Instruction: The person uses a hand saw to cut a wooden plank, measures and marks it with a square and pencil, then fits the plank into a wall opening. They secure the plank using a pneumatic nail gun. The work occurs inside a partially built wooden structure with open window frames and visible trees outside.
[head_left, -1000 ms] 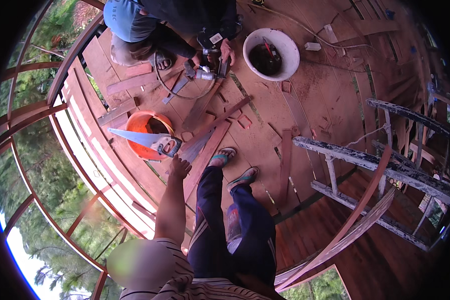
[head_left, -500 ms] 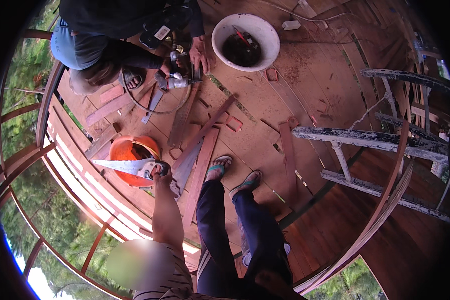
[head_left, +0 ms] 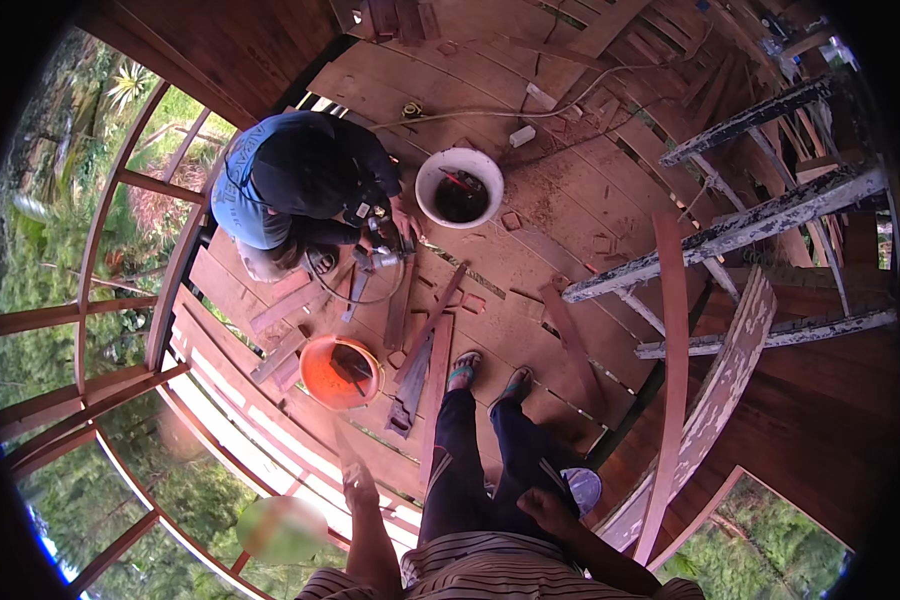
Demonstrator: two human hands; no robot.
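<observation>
Left hand (head_left: pixel 359 487) was closed, it seemed, on a thin, pale metal handsaw (head_left: pixel 344 440), its blade smeared and nearly edge-on, on the person's side of the round orange plastic bucket (head_left: pixel 315 376). Right hand (head_left: pixel 545 506) hung near the thigh, shadowed; could not tell whether clenched or holding anything. A grey-bladed saw with a dark handle (head_left: pixel 402 415) lay nearby, just left of a long reddish-brown wooden board (head_left: pixel 438 385). Small reddish square scraps (head_left: pixel 474 302) suggested some cutting done; no blade was at the board. Amount left: not tellable.
</observation>
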